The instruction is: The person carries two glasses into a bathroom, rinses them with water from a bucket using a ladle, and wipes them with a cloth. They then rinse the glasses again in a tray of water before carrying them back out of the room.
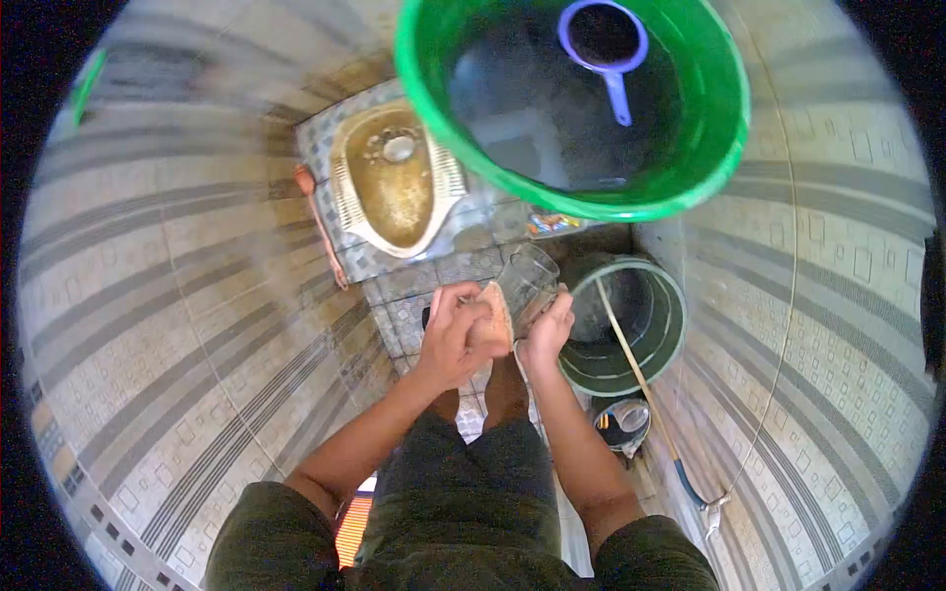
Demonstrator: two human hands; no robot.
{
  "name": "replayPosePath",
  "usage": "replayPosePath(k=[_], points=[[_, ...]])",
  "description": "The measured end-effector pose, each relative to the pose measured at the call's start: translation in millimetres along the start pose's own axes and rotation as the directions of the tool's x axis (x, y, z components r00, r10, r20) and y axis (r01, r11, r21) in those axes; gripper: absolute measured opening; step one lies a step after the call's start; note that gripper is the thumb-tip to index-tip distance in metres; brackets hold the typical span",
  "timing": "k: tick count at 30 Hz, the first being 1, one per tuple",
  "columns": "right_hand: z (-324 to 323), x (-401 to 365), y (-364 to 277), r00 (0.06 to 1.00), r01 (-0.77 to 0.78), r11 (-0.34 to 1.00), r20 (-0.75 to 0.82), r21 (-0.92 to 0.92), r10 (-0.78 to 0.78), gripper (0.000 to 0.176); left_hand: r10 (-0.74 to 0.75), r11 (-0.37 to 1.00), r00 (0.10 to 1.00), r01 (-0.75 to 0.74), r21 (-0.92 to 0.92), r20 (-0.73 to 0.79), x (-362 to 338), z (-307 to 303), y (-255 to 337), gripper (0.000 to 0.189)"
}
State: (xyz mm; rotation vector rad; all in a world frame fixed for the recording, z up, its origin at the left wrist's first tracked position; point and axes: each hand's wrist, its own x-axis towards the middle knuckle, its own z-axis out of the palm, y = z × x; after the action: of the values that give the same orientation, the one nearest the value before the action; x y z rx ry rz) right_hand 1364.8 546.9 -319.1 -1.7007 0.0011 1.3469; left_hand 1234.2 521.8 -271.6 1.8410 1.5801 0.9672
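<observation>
My left hand (458,338) is closed around an orange-brown sponge (497,313), fingers curled over its far side. Beside it, my right hand (548,333) grips a see-through glass (529,275), which is tilted with its wide end away from me. The sponge is right at the near part of the glass, and both hands are close together in front of my body. Part of the glass is hidden behind my right fingers.
A large green tub (591,205) of water with a purple dipper (618,84) stands ahead. To its left is a squat toilet (402,212), with a long-handled brush (320,225) alongside. At right are a grey-green bucket (680,315), a long stick (636,366) leaning in it, and a small pail (623,424).
</observation>
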Motion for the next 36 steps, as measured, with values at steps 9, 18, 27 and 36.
replayPosePath(k=[9, 18, 27, 36], points=[[72.2, -48.2, 31.2, 0.97, 0.063, 0.988, 0.242, -0.139, -0.028, 0.035, -0.637, 0.719, 0.766, 0.545, -0.432, -0.093, 1.2, -63.8, -19.8, 0.021], [110.7, -73.7, 32.9, 0.957, 0.062, 0.988, 0.291, -0.14, -0.018, 0.039, -0.375, 0.927, 0.853, 0.333, -0.175, -0.363, -1.1, -105.6, -31.8, 0.032], [95.3, -74.8, 34.3, 0.826, -0.281, 0.944, 0.459, -0.17, 0.328, 0.042, -0.594, 0.802, 0.765, 0.54, -0.256, -0.25, 13.1, -121.9, -67.9, 0.034], [79.4, -48.0, 39.6, 0.806, -0.335, 0.942, 0.516, -0.003, 0.289, 0.046, -0.283, 0.944, 0.912, 0.21, -0.256, -0.296, 3.0, -123.5, -58.3, 0.024]])
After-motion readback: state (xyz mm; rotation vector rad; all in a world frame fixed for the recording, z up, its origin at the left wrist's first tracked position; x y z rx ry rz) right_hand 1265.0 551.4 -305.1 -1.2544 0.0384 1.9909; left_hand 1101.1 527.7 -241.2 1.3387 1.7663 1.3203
